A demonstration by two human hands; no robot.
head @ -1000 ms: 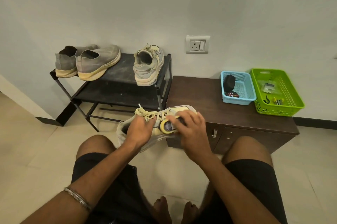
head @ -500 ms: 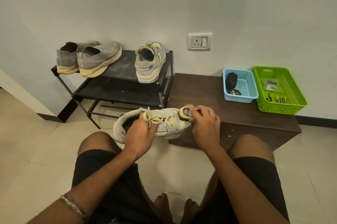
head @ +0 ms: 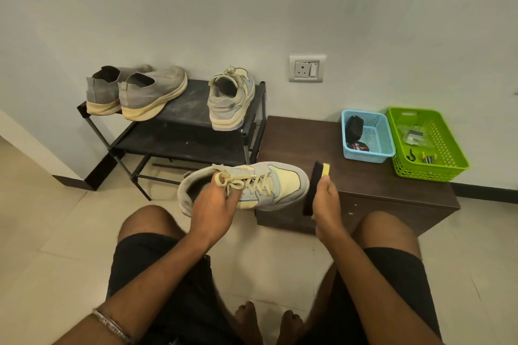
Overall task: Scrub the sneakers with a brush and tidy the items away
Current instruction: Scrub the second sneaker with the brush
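Observation:
My left hand (head: 214,205) grips a grey and pale-yellow laced sneaker (head: 280,184) by its opening, holding it in the air above my knees with the toe pointing right. Just past the toe, my right hand (head: 326,201) holds a brush (head: 318,179) with a yellow back and dark bristles, the bristles facing the shoe but apart from it. The matching sneaker (head: 231,100) stands on the black shoe rack (head: 179,131), heel toward me. A pair of grey slip-on sneakers (head: 140,90) sits at the rack's left end.
A dark brown low cabinet (head: 364,182) stands right of the rack. On it are a blue basket (head: 367,135) with a dark item and a tin, and a green basket (head: 426,142) with small hardware. A wall socket (head: 307,68) is above. The floor is pale tile.
My right hand has drawn the brush off the sneaker's upper, moving right past the toe. The sneaker has levelled out and its toe is now uncovered.

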